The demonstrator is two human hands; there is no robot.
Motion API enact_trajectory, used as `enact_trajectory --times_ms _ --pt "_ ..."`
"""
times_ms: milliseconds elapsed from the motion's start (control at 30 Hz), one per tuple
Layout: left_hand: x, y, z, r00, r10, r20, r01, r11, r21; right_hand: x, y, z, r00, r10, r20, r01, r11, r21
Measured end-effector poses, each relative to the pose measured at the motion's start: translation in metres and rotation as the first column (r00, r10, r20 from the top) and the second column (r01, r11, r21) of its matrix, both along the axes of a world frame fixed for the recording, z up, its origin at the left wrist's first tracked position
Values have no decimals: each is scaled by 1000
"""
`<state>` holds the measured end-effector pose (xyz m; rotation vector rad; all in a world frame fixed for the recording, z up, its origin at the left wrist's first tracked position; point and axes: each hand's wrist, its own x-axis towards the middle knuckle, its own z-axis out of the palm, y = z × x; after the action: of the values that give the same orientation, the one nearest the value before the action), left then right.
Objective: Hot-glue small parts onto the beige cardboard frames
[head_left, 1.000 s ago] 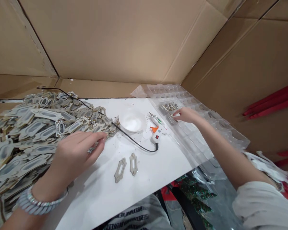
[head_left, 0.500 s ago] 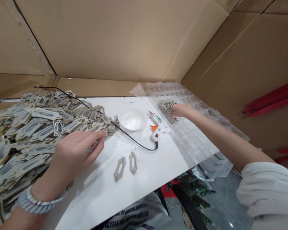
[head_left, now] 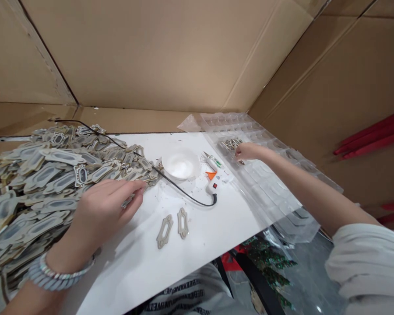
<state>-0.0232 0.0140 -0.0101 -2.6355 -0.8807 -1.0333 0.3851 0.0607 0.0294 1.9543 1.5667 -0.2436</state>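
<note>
My left hand [head_left: 107, 205] is above the table's left side, beside a large pile of grey-beige ornate frames [head_left: 49, 179]. Its fingers are curled, thumb near fingertips, and a bit of something greyish shows in the gap; I cannot make out what it is. My right hand [head_left: 248, 152] reaches into a clear plastic compartment tray [head_left: 259, 179]. There its closed fingers are at a small heap of shiny metal pieces [head_left: 230, 143]; whatever they pinch is hidden. Two loose frames, one tilted [head_left: 164, 232] and one more upright [head_left: 183, 223], lie on the white table [head_left: 131, 267].
A white glue gun [head_left: 212, 186] with an orange trigger lies between a white bowl [head_left: 180, 164] and the tray. Its black cord [head_left: 184, 192] runs left across the pile. Cardboard walls [head_left: 170, 52] stand behind. Green tinsel [head_left: 269, 258] shows below the table edge.
My right hand has shifted very slightly at the metal pieces, showing a little more of them. My left hand and the two loose frames stay essentially in place.
</note>
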Motion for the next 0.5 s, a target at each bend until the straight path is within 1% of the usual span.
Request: enact_trajectory --times_ms 133,267,400,500 --pt "1 -1 0 1000 -1 -26 1 1000 -3 0 2 -8 999 -12 36 11 1000 17" --pt "1 0 0 1000 -3 2 3 1000 -25 0 2 -12 999 -26 24 25 998 61" --pt "0 1 -1 1000 1 -5 -1 999 -39 7 -1 -12 997 -23 -75 32 992 123" --pt "0 1 -2 1000 -2 -13 1 999 -34 16 -5 -8 982 -14 -188 55 975 215"
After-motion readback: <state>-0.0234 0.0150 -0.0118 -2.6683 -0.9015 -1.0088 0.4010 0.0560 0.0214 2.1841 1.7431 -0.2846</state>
